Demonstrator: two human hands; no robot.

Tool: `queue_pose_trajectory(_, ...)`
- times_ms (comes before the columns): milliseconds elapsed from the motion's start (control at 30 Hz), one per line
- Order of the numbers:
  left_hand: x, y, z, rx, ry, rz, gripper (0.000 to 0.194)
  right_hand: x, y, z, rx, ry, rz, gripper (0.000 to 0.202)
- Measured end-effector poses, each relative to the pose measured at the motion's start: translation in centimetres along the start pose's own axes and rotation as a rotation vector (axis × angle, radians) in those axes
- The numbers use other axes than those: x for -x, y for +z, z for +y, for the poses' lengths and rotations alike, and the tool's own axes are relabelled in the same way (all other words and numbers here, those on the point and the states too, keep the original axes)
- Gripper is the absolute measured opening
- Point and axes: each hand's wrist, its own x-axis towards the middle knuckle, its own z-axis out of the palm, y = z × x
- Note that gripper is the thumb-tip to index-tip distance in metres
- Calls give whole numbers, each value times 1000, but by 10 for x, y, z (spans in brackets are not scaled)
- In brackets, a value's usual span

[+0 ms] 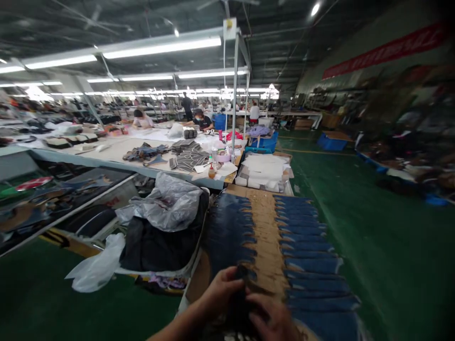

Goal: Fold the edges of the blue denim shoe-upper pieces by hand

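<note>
At the lower middle, my left hand pinches a dark piece of material between thumb and fingers. My right hand is closed on the same piece from the right, its fingers curled and blurred. The exact kind of piece is too dark and smeared to make out. Just beyond both hands lies a brown cardboard sheet. Overlapping blue cut pieces run down its right side in a row, and more dark blue pieces lie along its left side.
Left of the cardboard stands a bin with black material and a crumpled plastic bag. Beyond is a long worktable with cut pieces, a small bottle and people seated behind. White sheets are stacked past the cardboard. Green floor lies right.
</note>
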Motion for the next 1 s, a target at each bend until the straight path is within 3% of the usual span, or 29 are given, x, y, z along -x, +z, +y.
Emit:
queue_pose_trajectory(133, -2, -8, 12, -79, -61, -69, 31, -5, -9, 3, -27, 172, 271, 26)
queue_pose_trajectory(233, -4, -15, 11, -185, -62, -151, 32, -11, -11, -1, 61, 100, 369, 24)
queue_pose_trajectory(333, -3, -20, 8, -290, -44, -228, 33, -17, -8, -10, 140, 25, 347, 22)
queue_pose_trajectory(500, 1, -26, 10, -396, -58, -292, 33, -20, 0, -22, 153, 85, 234, 18)
queue_pose_trajectory(733, 3, -30, 7, -514, -96, -225, 38, -23, 8, -21, 83, 214, 119, 20)
queue_pose_trajectory(1000, 2, -27, 6, -582, -115, -181, 28, -24, 19, -19, -9, 280, 129, 20)
